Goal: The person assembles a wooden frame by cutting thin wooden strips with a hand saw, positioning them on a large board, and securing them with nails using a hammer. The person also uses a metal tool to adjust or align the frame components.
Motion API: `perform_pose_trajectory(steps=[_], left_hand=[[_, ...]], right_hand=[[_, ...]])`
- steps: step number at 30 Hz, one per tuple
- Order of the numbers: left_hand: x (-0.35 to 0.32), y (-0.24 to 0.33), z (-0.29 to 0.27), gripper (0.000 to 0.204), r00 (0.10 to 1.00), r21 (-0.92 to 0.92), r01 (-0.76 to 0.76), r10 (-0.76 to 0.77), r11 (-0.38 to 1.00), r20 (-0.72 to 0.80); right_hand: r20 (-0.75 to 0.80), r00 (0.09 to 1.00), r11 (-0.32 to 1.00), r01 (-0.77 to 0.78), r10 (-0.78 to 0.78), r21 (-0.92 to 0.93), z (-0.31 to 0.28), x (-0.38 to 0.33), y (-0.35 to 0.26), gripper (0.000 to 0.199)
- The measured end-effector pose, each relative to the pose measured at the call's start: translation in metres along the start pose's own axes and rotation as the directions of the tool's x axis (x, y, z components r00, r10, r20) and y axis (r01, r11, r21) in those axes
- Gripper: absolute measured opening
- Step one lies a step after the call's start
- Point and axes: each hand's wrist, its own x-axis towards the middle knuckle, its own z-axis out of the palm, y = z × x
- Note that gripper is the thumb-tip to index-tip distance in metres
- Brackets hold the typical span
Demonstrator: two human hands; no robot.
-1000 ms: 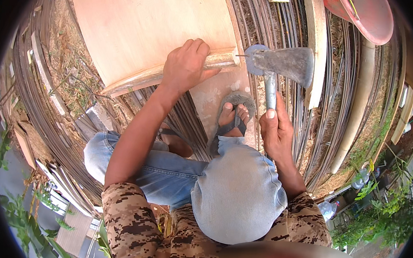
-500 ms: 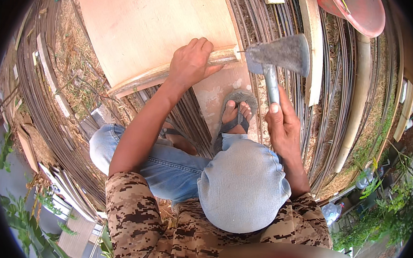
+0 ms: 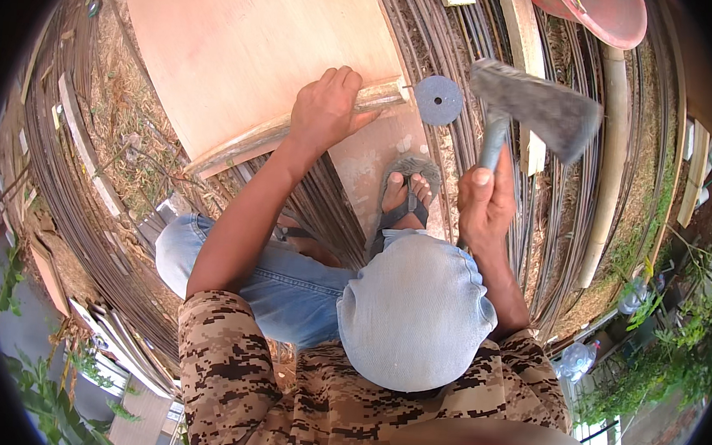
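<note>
My left hand (image 3: 324, 110) is wrapped over the near edge of a plywood panel (image 3: 261, 33), gripping the wooden batten (image 3: 251, 137) along it. A thin nail (image 3: 408, 85) sticks out from the batten's right end. In my right hand (image 3: 488, 200) is a hatchet, held by its grey pipe-like handle. Its broad dark head (image 3: 534, 107) is raised to the right of the nail, apart from it and blurred. Between nail and hatchet lies a round grey cutting disc (image 3: 438, 100) with a centre hole.
My sandalled foot (image 3: 407, 195) stands on a board (image 3: 359, 174) below the panel. Long thin rods (image 3: 565, 194) run along both sides. A pale timber beam (image 3: 524, 37), a round pole (image 3: 608, 173) and a reddish basin (image 3: 609, 18) are at the right.
The hatchet has swung right, away from the nail, uncovering the cutting disc. My left hand keeps its grip on the panel's edge.
</note>
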Motion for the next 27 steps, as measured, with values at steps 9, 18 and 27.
perform_pose_trajectory(steps=[9, 18, 27], left_hand=[[-0.003, -0.005, 0.01, 0.05, 0.999, 0.029, -0.031, 0.033, 0.999, -0.042], [0.003, -0.003, 0.001, 0.048, 1.0, 0.007, 0.012, -0.012, 1.0, -0.016], [-0.001, -0.01, 0.006, 0.052, 0.999, -0.044, 0.017, -0.016, 0.999, 0.028]], right_hand=[[-0.314, 0.897, 0.861, 0.406, -0.311, 0.306, -0.029, 0.041, -0.078, 0.06], [-0.134, 0.945, 0.951, -0.281, 0.298, 0.131, -0.01, -0.021, 0.021, 0.057], [0.076, 0.862, 0.865, -0.498, 0.501, -0.058, 0.004, -0.029, 0.046, 0.051]])
